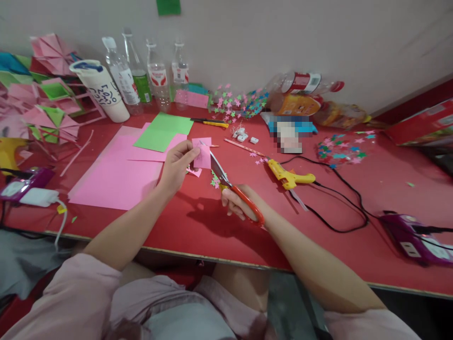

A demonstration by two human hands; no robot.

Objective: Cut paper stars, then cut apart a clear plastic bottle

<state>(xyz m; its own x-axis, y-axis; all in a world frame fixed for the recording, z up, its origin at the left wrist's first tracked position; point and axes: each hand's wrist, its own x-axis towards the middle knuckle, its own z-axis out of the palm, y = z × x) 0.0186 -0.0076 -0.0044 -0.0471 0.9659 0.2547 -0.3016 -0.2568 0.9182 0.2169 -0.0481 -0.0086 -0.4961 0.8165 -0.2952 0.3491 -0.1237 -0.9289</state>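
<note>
Between the thumb and fingers of my left hand (179,163) is a small piece of pink paper (203,158), held upright above the table. My right hand (239,200) grips red-handled scissors (249,204), their blades pointing up and left at the paper's right side. Whether the blades touch the paper I cannot tell exactly. Beneath the hands lie small green and pink paper stars (215,179) and a pink scrap (194,172). To the left, large pink sheets (109,170) rest on the table, with a green sheet (164,132) on top.
A yellow glue gun (288,175) with a black cable lies right of my hands. Purple power strips (414,236) sit at both sides. Several bottles (157,78) and a white tumbler (102,92) stand along the wall. A yellow-and-black cutter (212,123) and folded paper crafts (53,123) lie behind.
</note>
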